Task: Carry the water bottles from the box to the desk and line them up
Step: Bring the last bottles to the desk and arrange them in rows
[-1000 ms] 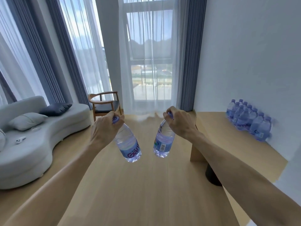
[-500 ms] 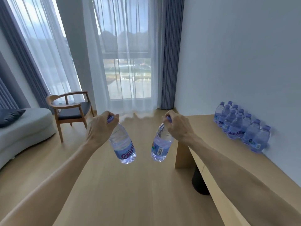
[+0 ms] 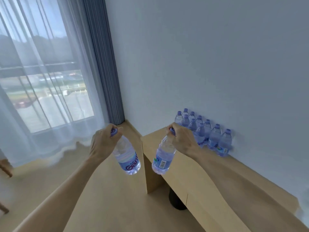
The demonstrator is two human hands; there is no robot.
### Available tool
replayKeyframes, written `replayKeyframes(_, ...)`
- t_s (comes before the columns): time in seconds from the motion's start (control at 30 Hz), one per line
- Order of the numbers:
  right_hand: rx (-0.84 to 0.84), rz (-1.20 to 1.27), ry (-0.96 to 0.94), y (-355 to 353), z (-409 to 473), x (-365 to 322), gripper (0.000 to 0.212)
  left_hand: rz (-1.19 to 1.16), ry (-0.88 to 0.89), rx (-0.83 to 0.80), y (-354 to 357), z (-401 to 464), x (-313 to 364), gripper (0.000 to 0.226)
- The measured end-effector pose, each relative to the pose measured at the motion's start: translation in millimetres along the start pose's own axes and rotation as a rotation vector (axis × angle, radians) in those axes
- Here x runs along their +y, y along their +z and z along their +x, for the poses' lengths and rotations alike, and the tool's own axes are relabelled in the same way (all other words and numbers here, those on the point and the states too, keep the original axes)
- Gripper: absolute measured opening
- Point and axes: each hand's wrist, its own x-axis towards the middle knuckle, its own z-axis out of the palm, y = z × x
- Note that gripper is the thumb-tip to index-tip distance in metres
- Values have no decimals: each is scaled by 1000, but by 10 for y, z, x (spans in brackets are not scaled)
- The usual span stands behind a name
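Note:
My left hand (image 3: 102, 141) grips a clear water bottle (image 3: 127, 158) by its purple cap; the bottle hangs tilted over the wooden floor, left of the desk. In my right hand (image 3: 181, 139) a second water bottle (image 3: 163, 158) hangs by its cap, over the desk's near left corner. Several more purple-capped bottles (image 3: 205, 133) stand in two rows on the light wooden desk (image 3: 209, 178), against the white wall. The box is out of view.
A black round bin (image 3: 176, 202) sits under the desk. Grey curtain (image 3: 103, 64) and sheer drapes cover the window at left. A wooden chair leg (image 3: 5, 168) shows at the far left edge. Open wooden floor lies between me and the desk.
The view has swung right and closer to the desk; the sofa and most of the chair have left the frame. Both hands still hold their bottles, the right one now over the desk corner.

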Motion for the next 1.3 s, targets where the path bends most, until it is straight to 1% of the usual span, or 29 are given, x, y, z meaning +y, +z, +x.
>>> replayKeyframes(0.13,52,-24,123,-90,286,560,22,-74,115,-97,677,555,182,26)
replayKeyframes(0.23,81,-68,185,-164,488,1005,27,-121,159,-167,1196,910,363,23)
replayKeyframes(0.5,112,-92,370,-396,788,2112,29,-209,276,-403,2509,1618,873,21)
replayKeyframes(0.57,116,-102,418,-434,782,2315,29,-226,289,-489,2828,1708,959,25)
replayKeyframes(0.63,121,-120,462,-480,767,2509,29,-236,325,-570,3125,1784,1062,33)
replayKeyframes(0.73,154,-147,526,-543,738,2772,28,-284,448,-656,3505,1864,1250,41)
replayKeyframes(0.8,170,-154,571,-562,723,2923,25,-313,520,-712,3737,1894,1376,43)
replayKeyframes(0.87,178,-162,613,-564,713,3044,23,-329,555,-756,3987,1943,1480,42)
replayKeyframes(0.97,193,-176,678,-545,703,3198,23,-307,656,-839,4377,2028,1605,34)
replayKeyframes(1.07,216,-207,729,-498,690,3332,19,-286,780,-924,4724,2082,1701,22)
replayKeyframes(1.17,239,-241,777,-461,727,3415,12,-232,911,-940,5002,2141,1789,19)
replayKeyframes(1.3,253,-265,828,-404,792,3476,7,-124,1140,-926,5226,2197,1946,21)
